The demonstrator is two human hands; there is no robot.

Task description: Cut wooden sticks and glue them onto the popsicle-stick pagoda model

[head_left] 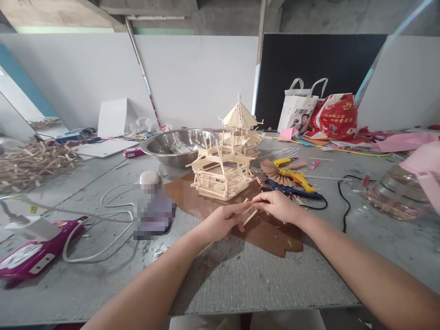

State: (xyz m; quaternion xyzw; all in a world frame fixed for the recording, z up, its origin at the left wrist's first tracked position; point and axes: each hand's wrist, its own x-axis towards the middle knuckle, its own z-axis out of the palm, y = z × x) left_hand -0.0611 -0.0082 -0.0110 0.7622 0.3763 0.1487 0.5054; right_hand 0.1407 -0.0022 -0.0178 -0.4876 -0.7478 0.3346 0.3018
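Forearms reach over near table (240, 284). Left hand (222, 223) half-curled, fingertips closed lightly on sticks (250, 213). Right hand (279, 206) pinches same sticks, above brown mat (275, 238). Judged: sticks being lined up between hands; next move calls for fine, light grip. Beyond: stick pavilion (222, 173), pale, open-lattice, roofless, on mat. Glue gun (297, 178) to its right. Steel bowl (178, 146) farther left.

The grey desk (240, 275) bears a brown mat (275, 236) under a pale straw-coloured model (220, 176), a silver bowl (172, 149), a yellow glue gun (296, 176), a red bag (335, 117) with gold print beside a white bag (297, 110) at the far edge, pink paper (402, 142) at the right edge, and a magenta device (30, 254) at the left.
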